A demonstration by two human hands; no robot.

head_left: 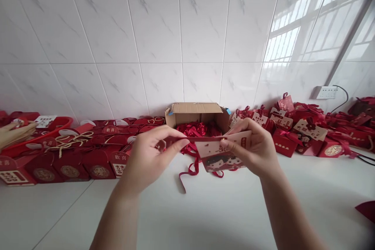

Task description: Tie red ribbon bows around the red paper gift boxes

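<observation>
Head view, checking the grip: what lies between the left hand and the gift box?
A red ribbon stretches taut from the left hand to the gift box, head view.

A wall of large glossy white tiles [164, 27] with faint grey veining is filling the upper half of the view. Daylight is falling on it from the right, and the barred reflection of a window [295, 35] is shining across the tiles at the upper right. A white socket strip [324, 92] is sitting low on the wall there, with a dark cable [343, 99] curving down from it. Below, the pale glossy floor [205, 215] is spreading out, with thin joint lines crossing its left part.
</observation>
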